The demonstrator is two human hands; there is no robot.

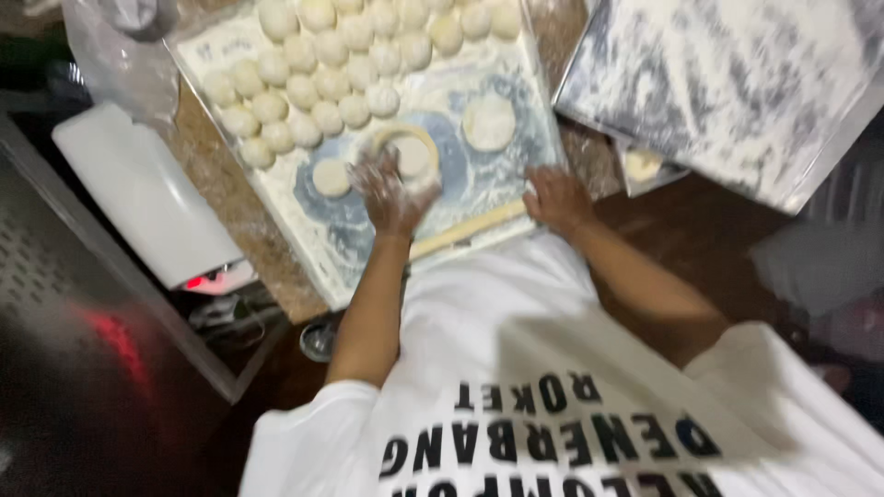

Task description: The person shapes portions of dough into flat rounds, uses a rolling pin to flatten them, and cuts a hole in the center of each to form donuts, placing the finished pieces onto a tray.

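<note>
A round of dough (pixel 412 155) is lying flattened near the middle of a floured, blue-patterned mat (pixel 460 175), its yellowish rim showing just beyond the fingertips pressing on it. The left hand (pixel 394 191), dusted white, is resting on the disc's near edge with fingers spread, though motion blur is hiding the exact contact. The right hand (pixel 555 196) is lying on the mat's right edge, beside one end of a wooden rolling pin (pixel 468 230); whether its fingers are gripping the pin cannot be told. Pressing evenly from centre to rim with flat fingers would likely be keeping the disc round. Rows of dough balls (pixel 322 74) are waiting behind, two flattened discs alongside.
</note>
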